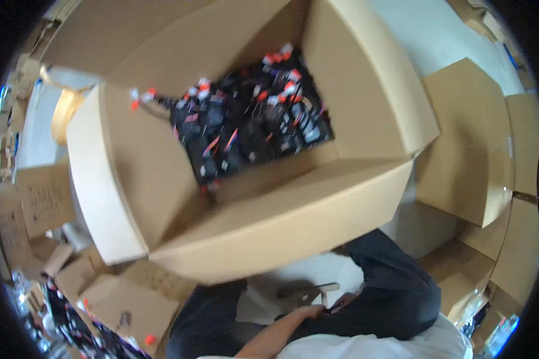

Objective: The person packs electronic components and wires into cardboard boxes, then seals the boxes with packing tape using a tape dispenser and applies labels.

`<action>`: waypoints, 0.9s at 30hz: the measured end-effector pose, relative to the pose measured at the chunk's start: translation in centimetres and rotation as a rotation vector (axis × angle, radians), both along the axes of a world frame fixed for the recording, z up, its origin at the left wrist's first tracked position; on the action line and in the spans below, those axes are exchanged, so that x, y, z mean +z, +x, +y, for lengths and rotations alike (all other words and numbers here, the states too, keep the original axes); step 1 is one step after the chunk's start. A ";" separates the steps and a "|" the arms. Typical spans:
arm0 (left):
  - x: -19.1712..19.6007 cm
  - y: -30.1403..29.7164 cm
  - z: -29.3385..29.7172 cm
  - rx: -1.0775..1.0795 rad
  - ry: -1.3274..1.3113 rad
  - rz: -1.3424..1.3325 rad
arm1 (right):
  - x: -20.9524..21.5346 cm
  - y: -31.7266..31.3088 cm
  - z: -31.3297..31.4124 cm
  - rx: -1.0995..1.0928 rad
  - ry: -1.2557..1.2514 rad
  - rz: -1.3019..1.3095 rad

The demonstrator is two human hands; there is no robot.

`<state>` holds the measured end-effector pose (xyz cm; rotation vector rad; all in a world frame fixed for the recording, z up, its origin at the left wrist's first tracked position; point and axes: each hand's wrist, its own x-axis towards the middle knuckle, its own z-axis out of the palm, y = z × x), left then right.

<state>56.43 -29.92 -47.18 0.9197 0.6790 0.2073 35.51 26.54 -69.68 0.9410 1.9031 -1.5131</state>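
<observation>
My left hand (pixel 310 312) is low in front of my lap, its forearm coming up from the lower edge. Its fingers look closed by a small dark thing, too blurred to name. Just beyond the fingertips, a pinkish patch (pixel 342 301) may be part of my right hand; its fingers cannot be made out. Ahead of my knees stands a large open cardboard box (pixel 281 221), its flaps spread outward. Inside lie many small black parts (pixel 251 128), with white and red-orange connector ends and some coloured wires. Neither hand touches the box.
An open cardboard box (pixel 464 143) stands at the right, with more cardboard below it. Flattened cardboard (pixel 135 296) lies at the lower left, beside a heap of black parts (pixel 72 317). A yellowish strip loop (pixel 66 113) is at the far left. Pale floor (pixel 293 275) shows between my legs.
</observation>
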 end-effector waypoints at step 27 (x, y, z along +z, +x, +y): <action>29.9 -56.3 0.5 1.260 0.100 1.539 | 50.7 0.7 -0.1 -0.137 0.981 0.236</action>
